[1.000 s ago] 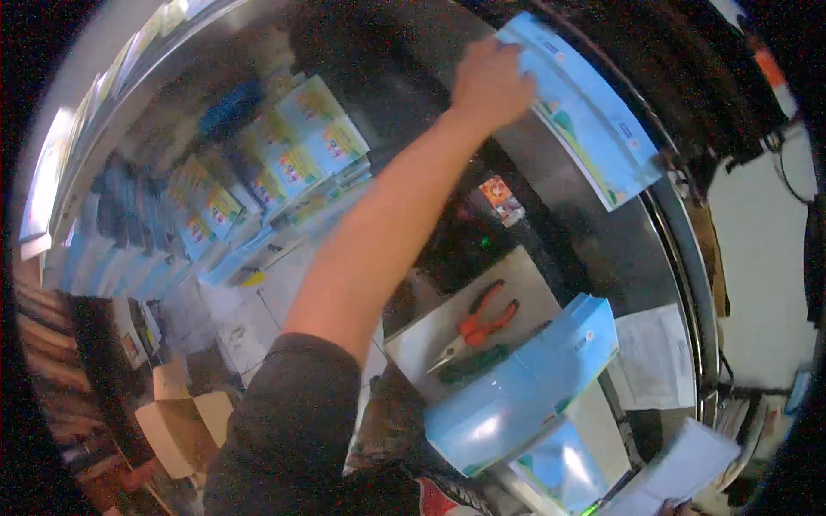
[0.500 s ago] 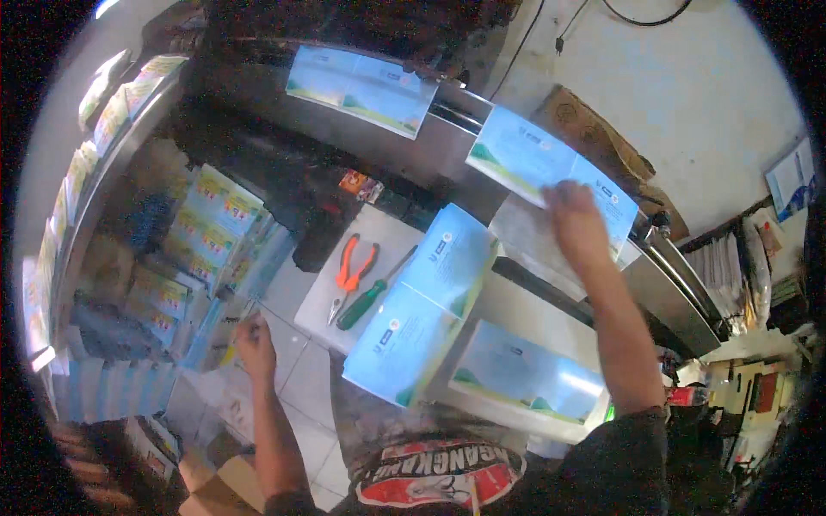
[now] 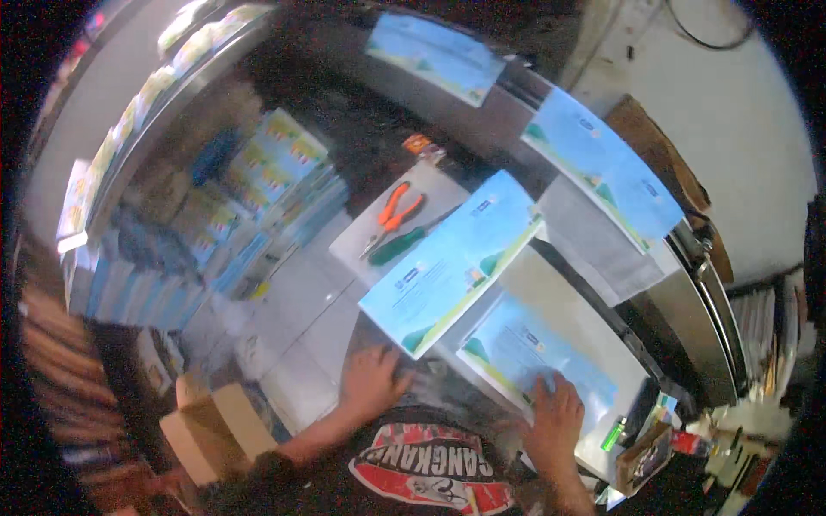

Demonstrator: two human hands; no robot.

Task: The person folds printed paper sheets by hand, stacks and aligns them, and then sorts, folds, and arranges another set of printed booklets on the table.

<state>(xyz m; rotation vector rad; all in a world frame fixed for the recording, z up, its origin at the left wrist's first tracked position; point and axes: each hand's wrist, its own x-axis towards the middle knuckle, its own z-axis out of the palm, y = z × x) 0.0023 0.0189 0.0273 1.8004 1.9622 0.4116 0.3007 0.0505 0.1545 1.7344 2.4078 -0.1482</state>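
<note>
My left hand (image 3: pixel 376 380) is by the lower end of a stack of blue printed sheets (image 3: pixel 452 267), with its fingers apart and nothing seen in them. My right hand (image 3: pixel 555 421) rests its spread fingertips on the near edge of a second, lower pile of blue printed sheets (image 3: pixel 520 344). Both piles lie on a pale tabletop (image 3: pixel 551 284). Beside the taller stack are orange-handled pliers (image 3: pixel 398 211) and a green-handled screwdriver (image 3: pixel 397 247). Some of my right fingers are blurred.
Across the table runs a dark metal ledge bearing blue sheets at its right (image 3: pixel 602 163) and far left (image 3: pixel 434 56). Bundles of printed paper (image 3: pixel 275 168) stand at the left. An open cardboard box (image 3: pixel 219 434) is at lower left; a green lighter (image 3: pixel 613 434) lies at the right.
My right hand has come back from the sheets on the ledge to the near pile. My left hand has moved right, toward the taller stack. The whole view has shifted.
</note>
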